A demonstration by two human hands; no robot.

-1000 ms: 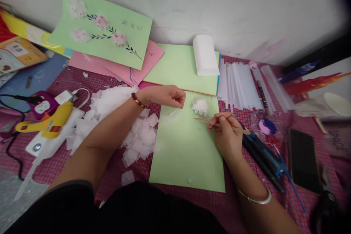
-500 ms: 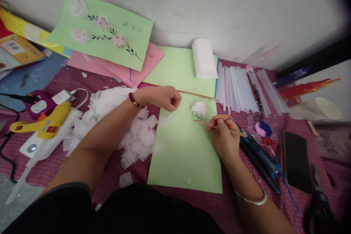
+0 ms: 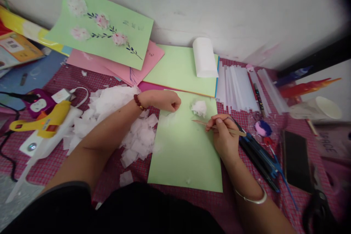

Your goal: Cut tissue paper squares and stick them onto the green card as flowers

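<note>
A green sheet of paper (image 3: 186, 161) lies in front of me, with a white tissue flower (image 3: 199, 108) near its top right. My right hand (image 3: 225, 135) pinches a thin pointed wooden stick (image 3: 201, 122), its tip pointing left just below the flower. Over the sheet's upper left, my left hand (image 3: 167, 101) is closed with the fingers curled in; whatever it may hold is hidden. White tissue squares (image 3: 141, 135) are heaped under and beside my left forearm.
A finished green flower picture (image 3: 101, 36) rests on pink sheets (image 3: 156, 58) at the back left. A yellow glue gun (image 3: 53, 119) lies on a white power strip at left. Clear glue sticks (image 3: 238, 87), a phone (image 3: 296, 161) and scissors (image 3: 319, 201) are at right.
My left hand has lowered slightly, and its wrist has shifted a little to the right. My right hand with the wooden stick stays nearly still.
</note>
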